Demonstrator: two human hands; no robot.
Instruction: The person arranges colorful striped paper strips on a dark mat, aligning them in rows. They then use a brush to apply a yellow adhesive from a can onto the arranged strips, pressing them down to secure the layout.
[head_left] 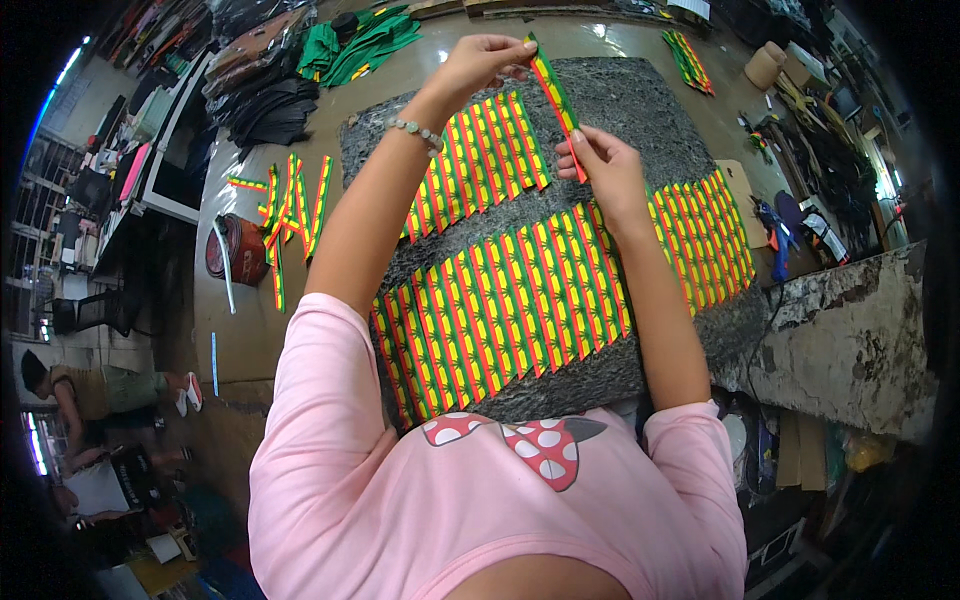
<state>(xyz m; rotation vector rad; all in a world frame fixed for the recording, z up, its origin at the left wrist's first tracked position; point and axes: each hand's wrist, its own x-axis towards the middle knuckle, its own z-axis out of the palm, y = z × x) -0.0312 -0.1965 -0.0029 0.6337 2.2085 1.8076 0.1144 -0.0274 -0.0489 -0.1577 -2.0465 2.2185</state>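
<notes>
Stretched between my two hands is a narrow strip (553,92) striped in green, yellow and red. My left hand (478,68) pinches its far end, a beaded bracelet round the wrist. The near end is pinched by my right hand (608,172), between thumb and fingers. Below lies a speckled grey mat (640,90), carrying a near row of matching strips (510,300) set side by side. A shorter row of strips (480,160) lies farther off, partly covered by my left arm. My right forearm hides part of the near row.
Loose strips (297,205) lie crisscrossed left of the mat, beside a dark red roll (238,250). Green cloth pieces (360,45) and black ones (270,115) are piled at the far left. More strips (688,62) lie far right, and a blue-handled tool (778,238) sits near the right edge.
</notes>
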